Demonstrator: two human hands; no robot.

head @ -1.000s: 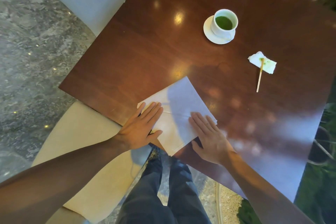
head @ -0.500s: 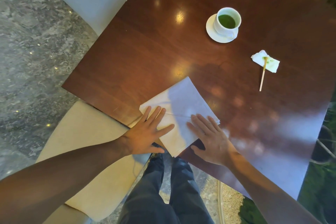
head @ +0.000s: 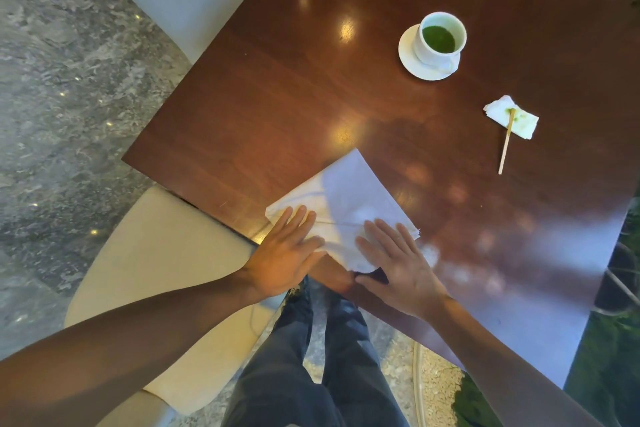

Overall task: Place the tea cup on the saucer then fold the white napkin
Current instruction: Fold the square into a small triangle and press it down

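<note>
Two flat hands, left hand (head: 284,256) and right hand (head: 398,267), straight fingers atop white napkin (head: 349,204).

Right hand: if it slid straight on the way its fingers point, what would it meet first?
The right hand points up-left across the white napkin. Past the napkin's far edge only bare table shows; the tea cup lies well off to the right.

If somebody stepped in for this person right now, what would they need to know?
Left hand and right hand: both flat, fingers straight, pressing the napkin at the table's near edge.
Cup, with green tea, sits on the saucer at the far side: done.
Left: finish folding the napkin; a crease line shows between the hands.
</note>
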